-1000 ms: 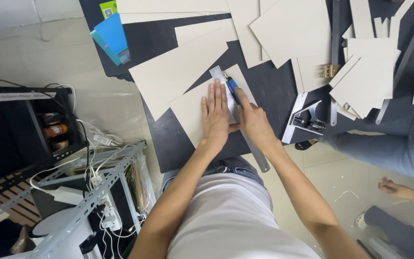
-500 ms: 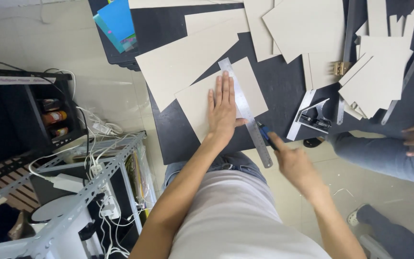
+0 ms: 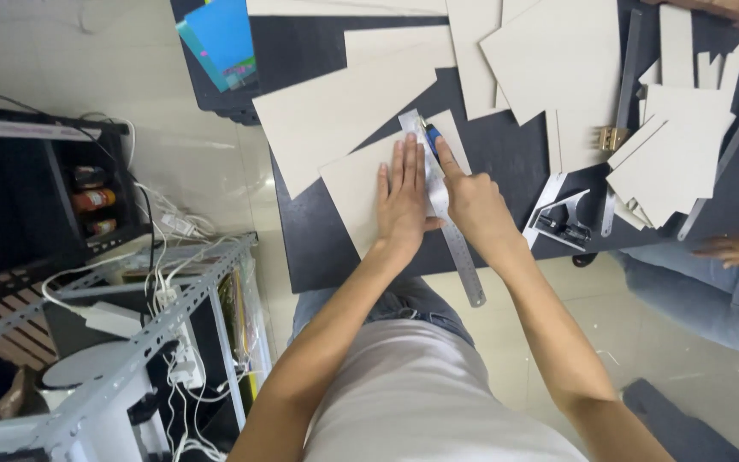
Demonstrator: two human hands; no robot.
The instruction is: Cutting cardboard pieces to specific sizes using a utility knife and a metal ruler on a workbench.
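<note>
A dark cutting mat is spread as the work surface; pale cardboard sheets are scattered across it (several overlapping); a steel ruler, a metal square and a blue booklet are laid there too.

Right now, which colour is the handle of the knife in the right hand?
Blue: the knife handle shows at the right hand's fingertips, best seen in the head view.
</note>
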